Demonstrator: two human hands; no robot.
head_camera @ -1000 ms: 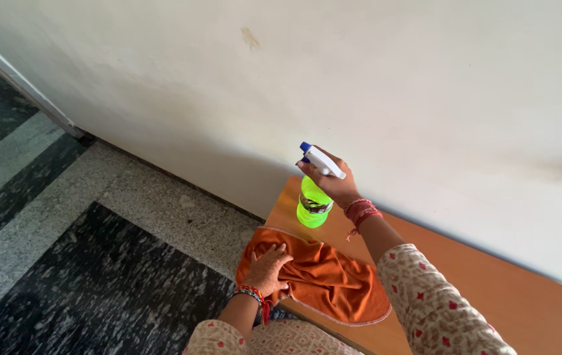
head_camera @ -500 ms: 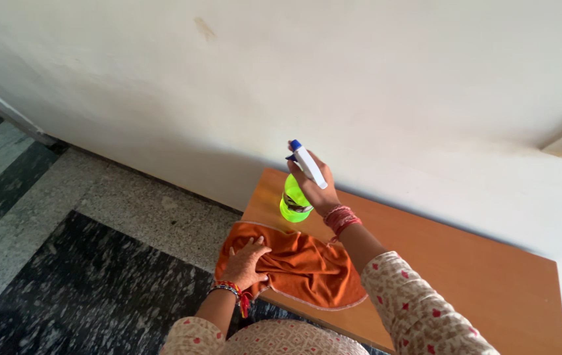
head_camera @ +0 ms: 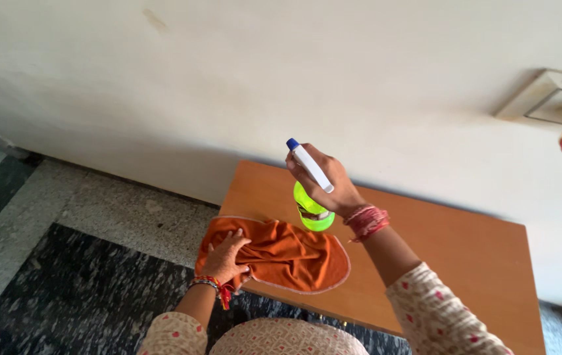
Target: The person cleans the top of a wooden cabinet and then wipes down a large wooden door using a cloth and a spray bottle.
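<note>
Spray bottle (head_camera: 312,197) in right hand (head_camera: 331,184)

Green spray btl (head_camera: 314,209) held aloft; orange cloth (head_camera: 281,255) rumpled on table.

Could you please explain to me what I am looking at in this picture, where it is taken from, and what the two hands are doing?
There is no machine here: the picture comes from a camera worn on a person's head, looking down at their own two bare hands. The right hand holds a bright green spray bottle with a white trigger head and a blue nozzle, lifted above a wooden table. The table stands against a pale wall. The left hand presses down on an orange cloth spread near the table's left end, with part of it hanging over the front edge. Both wrists wear coloured bangles and threads, and the sleeves are patterned. Below lies a speckled stone floor, and a switch plate sits on the wall at upper right.
</note>
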